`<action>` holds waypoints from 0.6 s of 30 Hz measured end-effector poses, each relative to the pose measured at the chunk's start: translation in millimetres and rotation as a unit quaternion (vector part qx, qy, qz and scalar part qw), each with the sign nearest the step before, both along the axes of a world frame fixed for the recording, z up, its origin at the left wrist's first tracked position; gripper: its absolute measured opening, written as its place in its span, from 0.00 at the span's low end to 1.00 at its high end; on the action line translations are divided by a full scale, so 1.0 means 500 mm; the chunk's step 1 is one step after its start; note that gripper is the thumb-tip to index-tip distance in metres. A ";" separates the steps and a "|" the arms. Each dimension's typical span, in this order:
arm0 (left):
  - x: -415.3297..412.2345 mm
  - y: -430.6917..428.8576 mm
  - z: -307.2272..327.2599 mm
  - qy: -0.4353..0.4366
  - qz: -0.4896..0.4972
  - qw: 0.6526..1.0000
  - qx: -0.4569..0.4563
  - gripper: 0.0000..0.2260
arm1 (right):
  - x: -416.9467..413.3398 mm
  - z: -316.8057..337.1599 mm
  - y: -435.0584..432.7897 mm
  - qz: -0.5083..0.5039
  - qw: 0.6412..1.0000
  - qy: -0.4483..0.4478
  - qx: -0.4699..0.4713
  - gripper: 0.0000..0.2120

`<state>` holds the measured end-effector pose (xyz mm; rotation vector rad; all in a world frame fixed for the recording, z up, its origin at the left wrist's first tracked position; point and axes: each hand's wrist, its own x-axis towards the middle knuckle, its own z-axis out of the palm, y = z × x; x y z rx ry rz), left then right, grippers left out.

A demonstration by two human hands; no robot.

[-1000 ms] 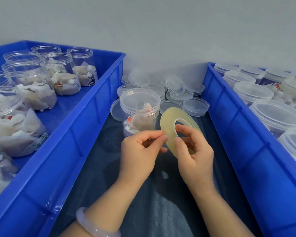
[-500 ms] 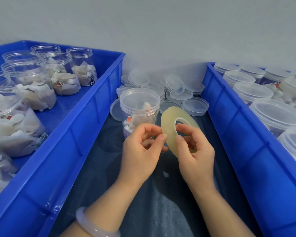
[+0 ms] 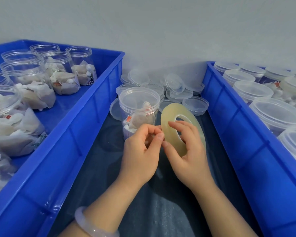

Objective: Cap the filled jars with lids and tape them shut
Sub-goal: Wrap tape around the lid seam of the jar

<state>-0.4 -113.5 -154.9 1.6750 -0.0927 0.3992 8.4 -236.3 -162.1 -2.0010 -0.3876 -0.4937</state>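
Observation:
A clear jar [image 3: 138,106] filled with white sachets stands capped on the dark cloth between two blue bins. Just in front of it my right hand [image 3: 186,154] holds a thin roll of clear tape [image 3: 169,115] upright, fingers through its core and thumb on its rim. My left hand [image 3: 140,151] has its fingers curled, with the fingertips picking at the roll's near edge by my right thumb. No loose tape end is visible.
A pile of loose clear lids [image 3: 176,89] lies behind the jar. The left blue bin [image 3: 85,120] holds several open filled jars [image 3: 65,74]. The right blue bin [image 3: 229,117] holds several capped jars [image 3: 277,112]. A pale bangle [image 3: 92,226] sits on my left wrist.
Both hands have shifted slightly with the roll. My left fingers curled tighter onto the roll's edge; the jar has not moved.

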 end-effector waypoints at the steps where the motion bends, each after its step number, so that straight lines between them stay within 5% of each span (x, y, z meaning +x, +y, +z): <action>1: -0.002 0.000 0.001 -0.006 -0.016 1.000 0.002 0.03 | 0.003 0.001 -0.003 -0.003 1.000 -0.004 -0.011 0.18; 6: -0.008 -0.010 0.008 -0.037 -0.030 0.999 0.021 0.04 | 0.009 -0.001 -0.011 -0.038 0.995 -0.071 -0.062 0.16; 11: -0.004 -0.008 0.010 -0.172 0.057 0.967 0.177 0.03 | 0.008 0.004 -0.005 -0.051 0.988 -0.128 -0.070 0.09; 18: 0.001 0.013 0.023 -0.273 0.148 0.926 0.216 0.07 | 0.021 0.044 0.000 -0.071 0.988 -0.085 -0.106 0.05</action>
